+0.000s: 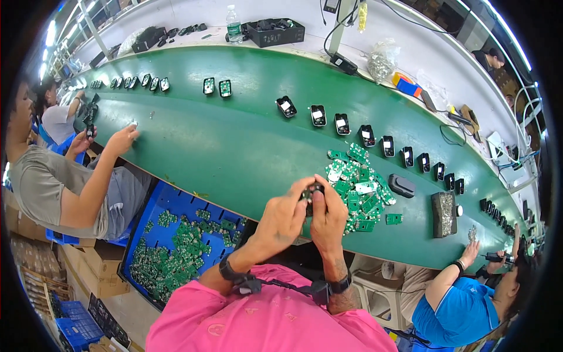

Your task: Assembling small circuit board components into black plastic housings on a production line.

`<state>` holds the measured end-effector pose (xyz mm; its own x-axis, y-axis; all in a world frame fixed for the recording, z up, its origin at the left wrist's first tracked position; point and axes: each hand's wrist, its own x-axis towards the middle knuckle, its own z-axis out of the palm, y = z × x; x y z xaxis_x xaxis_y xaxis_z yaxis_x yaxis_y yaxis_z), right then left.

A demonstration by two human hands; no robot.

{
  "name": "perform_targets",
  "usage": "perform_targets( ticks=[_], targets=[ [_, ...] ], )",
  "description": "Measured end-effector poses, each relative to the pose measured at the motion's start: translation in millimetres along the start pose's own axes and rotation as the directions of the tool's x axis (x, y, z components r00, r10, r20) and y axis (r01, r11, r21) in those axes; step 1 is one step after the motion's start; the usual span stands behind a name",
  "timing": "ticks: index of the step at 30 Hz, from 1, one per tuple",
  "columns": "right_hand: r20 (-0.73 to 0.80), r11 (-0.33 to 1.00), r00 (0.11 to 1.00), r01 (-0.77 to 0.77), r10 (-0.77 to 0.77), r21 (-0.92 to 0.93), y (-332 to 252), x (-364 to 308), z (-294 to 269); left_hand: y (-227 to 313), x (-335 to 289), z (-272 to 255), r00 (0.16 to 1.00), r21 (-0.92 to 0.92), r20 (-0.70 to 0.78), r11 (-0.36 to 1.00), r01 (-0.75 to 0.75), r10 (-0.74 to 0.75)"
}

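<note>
Close to the near edge of the green bench (193,126), my left hand (280,217) and my right hand (329,220) are closed together around a small black plastic housing (311,198). My right thumb presses on its top face; my fingers hide most of it. Just right of my hands lies a loose heap of green circuit boards (363,196), with one single board (394,219) apart from it. A black housing lying face down (402,185) sits beyond the heap's right side.
A row of black housings (342,124) runs along the bench. A dark block-shaped container of small metal parts (444,215) stands to the right. Below the bench at left is a blue bin (153,205) with circuit boards. Co-workers sit left (64,188) and right (457,311).
</note>
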<state>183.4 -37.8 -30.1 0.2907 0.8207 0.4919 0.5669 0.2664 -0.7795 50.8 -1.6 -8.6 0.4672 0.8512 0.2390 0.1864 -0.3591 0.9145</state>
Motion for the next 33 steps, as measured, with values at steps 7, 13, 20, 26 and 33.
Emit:
perform_targets(
  ticks=[7, 13, 20, 26, 33],
  targets=[
    [0.006, 0.997, 0.997, -0.079, 0.079, -0.021, 29, 9, 25, -28, 19, -5, 0.992, -0.063, 0.038, 0.991, 0.121, -0.118],
    [0.054, 0.968, 0.967, -0.247, 0.249, -0.042, 42, 21, 42, -61, 41, -16, 0.985, 0.105, 0.086, 0.984, 0.143, -0.152],
    [0.077, 0.915, 0.912, -0.398, 0.403, -0.071, 51, 32, 44, -70, 67, -40, 0.945, 0.139, 0.292, 0.971, -0.193, 0.146],
    [0.450, 0.596, 0.696, -0.715, 0.560, 0.364, 37, 50, 21, -70, 88, -68, 0.882, -0.172, 0.412, 0.931, 0.321, -0.228],
    [0.458, 0.666, 0.774, -0.621, 0.437, 0.414, 13, 48, 10, -75, 89, -69, 0.856, -0.471, 0.466, 0.756, 0.454, -0.224]
  ],
)
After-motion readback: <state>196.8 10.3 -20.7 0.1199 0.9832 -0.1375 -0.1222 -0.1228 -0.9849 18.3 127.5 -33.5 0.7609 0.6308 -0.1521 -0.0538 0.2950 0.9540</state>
